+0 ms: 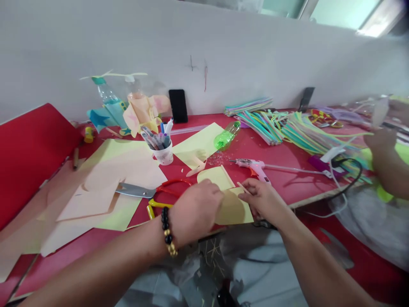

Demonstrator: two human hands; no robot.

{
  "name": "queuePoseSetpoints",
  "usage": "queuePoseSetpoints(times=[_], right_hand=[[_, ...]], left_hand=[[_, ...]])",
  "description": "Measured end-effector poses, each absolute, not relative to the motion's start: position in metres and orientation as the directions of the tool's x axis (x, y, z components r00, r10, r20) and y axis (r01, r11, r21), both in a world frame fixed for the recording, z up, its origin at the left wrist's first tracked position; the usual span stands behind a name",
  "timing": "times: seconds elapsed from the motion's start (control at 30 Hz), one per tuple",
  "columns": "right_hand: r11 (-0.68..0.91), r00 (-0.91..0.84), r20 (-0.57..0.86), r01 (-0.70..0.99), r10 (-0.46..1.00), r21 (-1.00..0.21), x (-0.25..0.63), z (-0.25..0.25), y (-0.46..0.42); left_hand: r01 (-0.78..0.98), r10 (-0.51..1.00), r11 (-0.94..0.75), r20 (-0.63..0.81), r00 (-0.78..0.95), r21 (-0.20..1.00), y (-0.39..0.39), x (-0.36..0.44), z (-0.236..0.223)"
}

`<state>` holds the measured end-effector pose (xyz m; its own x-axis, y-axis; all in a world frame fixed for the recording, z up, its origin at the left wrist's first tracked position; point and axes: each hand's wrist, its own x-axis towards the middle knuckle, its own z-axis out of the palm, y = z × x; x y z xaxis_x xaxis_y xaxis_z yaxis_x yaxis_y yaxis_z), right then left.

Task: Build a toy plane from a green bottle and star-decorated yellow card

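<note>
My left hand (198,208), wearing a beaded bracelet (167,232), is closed at the left edge of a piece of yellow paper (234,209); its fingertips are partly hidden. At the paper's upper right corner, my right hand (262,199) pinches a thin pale strip (243,187). Just beyond lies a cut yellow paper piece (213,176) with a narrow rolled edge. Scissors (137,190) with red and yellow handles rest beside my left hand. A pink glue gun (254,166) lies past my right hand.
Paper sheets (128,155) spread leftward. A cup of markers (164,155), a green plastic bottle (227,137) and a phone (178,106) stand or lie farther back. Pipe cleaners (303,133) are heaped at right, near another person's hand (380,140) and a cable (358,170).
</note>
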<state>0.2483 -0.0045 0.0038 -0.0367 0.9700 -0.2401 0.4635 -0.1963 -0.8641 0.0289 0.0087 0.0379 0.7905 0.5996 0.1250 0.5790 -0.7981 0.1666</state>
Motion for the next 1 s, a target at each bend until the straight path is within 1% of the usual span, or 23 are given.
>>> queuePoseSetpoints(times=[0.03,0.1,0.17,0.23,0.33,0.4,0.47,0.53,0.6,0.67,0.77,0.87,1.0], right_hand=[[-0.151,-0.037,-0.201,0.532,0.979,-0.833,0.247,0.003,-0.004],[-0.05,-0.038,-0.1,0.664,0.994,-0.746,0.245,0.002,-0.002],[-0.003,-0.037,-0.046,0.748,0.998,-0.664,0.245,0.001,0.0],[-0.004,-0.032,-0.046,0.774,0.998,-0.633,0.247,-0.001,0.001],[-0.019,-0.027,-0.06,0.757,0.998,-0.653,0.251,-0.005,0.003],[-0.023,-0.017,-0.053,0.749,0.998,-0.663,0.253,-0.006,0.003],[-0.024,-0.009,-0.046,0.747,0.999,-0.665,0.253,-0.007,0.003],[-0.026,-0.007,-0.046,0.741,0.999,-0.671,0.253,-0.008,0.003],[-0.026,-0.008,-0.047,0.728,0.999,-0.685,0.253,-0.008,0.002],[-0.021,-0.012,-0.042,0.713,0.999,-0.701,0.253,-0.008,0.002],[-0.014,0.007,-0.012,0.717,1.0,-0.697,0.251,-0.009,0.003],[-0.006,0.044,0.039,0.74,0.998,-0.672,0.25,-0.01,0.006],[0.034,0.04,0.102,0.769,0.994,-0.638,0.252,-0.01,0.01]], left_hand=[[0.526,0.547,-0.83,0.087,0.833,0.183,0.001,0.034,0.032],[0.48,0.493,-0.862,0.055,0.868,0.165,-0.013,0.042,0.021],[0.493,0.502,-0.86,0.048,0.863,0.134,-0.023,0.048,0.013],[0.519,0.526,-0.847,0.043,0.849,0.117,-0.027,0.05,0.009],[0.537,0.547,-0.832,0.045,0.836,0.14,-0.026,0.048,0.011],[0.572,0.587,-0.805,0.07,0.806,0.158,-0.019,0.044,0.013],[0.639,0.654,-0.755,0.095,0.751,0.147,-0.011,0.041,0.013],[0.686,0.695,-0.718,0.073,0.715,0.123,-0.002,0.039,0.011],[0.694,0.7,-0.712,0.025,0.714,0.112,0.006,0.04,0.006],[0.682,0.688,-0.722,0.017,0.726,0.111,0.014,0.043,0.0],[0.664,0.672,-0.74,0.075,0.737,0.108,0.027,0.047,-0.007],[0.677,0.684,-0.73,0.094,0.724,0.097,0.034,0.047,-0.005],[0.663,0.667,-0.744,0.129,0.734,0.075,0.016,0.047,0.005]])
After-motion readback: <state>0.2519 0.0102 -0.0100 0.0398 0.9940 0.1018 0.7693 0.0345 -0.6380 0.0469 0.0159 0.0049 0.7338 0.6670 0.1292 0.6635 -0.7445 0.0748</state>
